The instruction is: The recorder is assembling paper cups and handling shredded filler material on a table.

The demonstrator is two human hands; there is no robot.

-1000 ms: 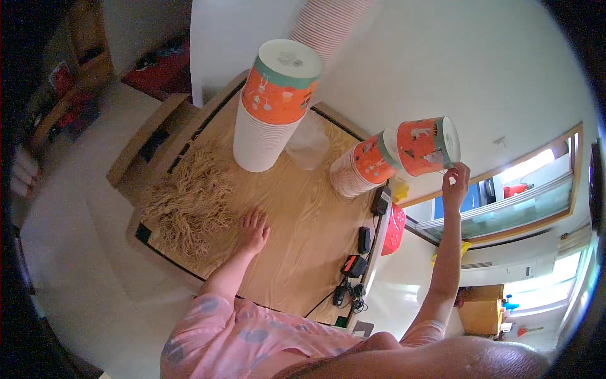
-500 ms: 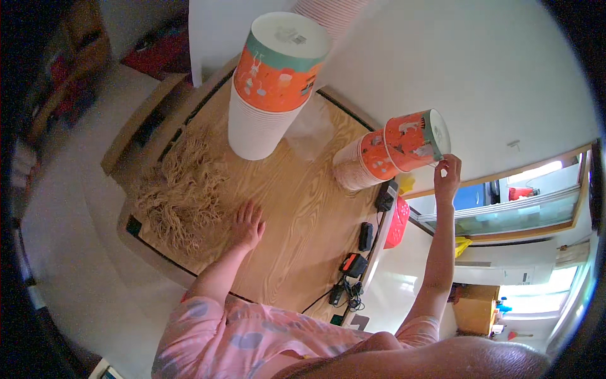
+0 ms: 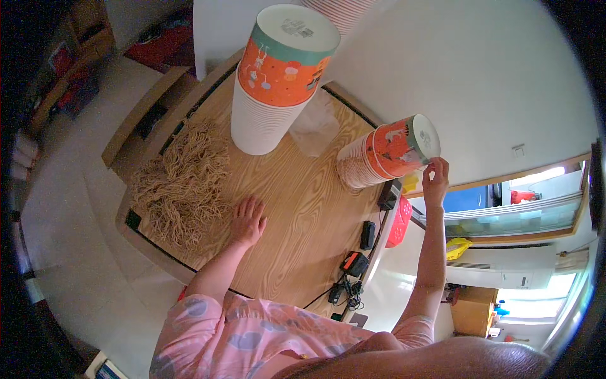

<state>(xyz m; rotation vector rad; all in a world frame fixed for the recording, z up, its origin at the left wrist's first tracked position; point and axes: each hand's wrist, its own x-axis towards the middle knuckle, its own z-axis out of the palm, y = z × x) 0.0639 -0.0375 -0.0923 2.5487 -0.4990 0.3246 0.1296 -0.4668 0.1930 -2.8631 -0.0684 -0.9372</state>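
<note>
My right hand [image 3: 435, 181] pinches the raised base edge of an upturned orange-and-green paper bucket [image 3: 396, 150]. This bucket caps the right stack of nested buckets [image 3: 355, 161], whose lower part shows tan cords along the side. Flat on the wood-grain table [image 3: 284, 234] rests my left hand [image 3: 248, 221], open, its fingers at the edge of a tangled heap of tan cords [image 3: 183, 183]. A taller stack of upturned paper buckets [image 3: 262, 117] stands beyond that hand, with an orange-and-green bucket [image 3: 278, 72] on top and white rims below.
Along the table's right edge lie a black charger [image 3: 389, 194], a black block [image 3: 367, 235], a black-and-orange battery pack [image 3: 355, 263] and coiled cables [image 3: 353, 295]. A clear plastic bag [image 3: 314, 129] lies between the stacks. A red plastic item [image 3: 399, 221] sits beyond the right edge.
My right hand has come down and a little left, and the upturned bucket has slid further onto the right stack. The left hand stays flat on the table.
</note>
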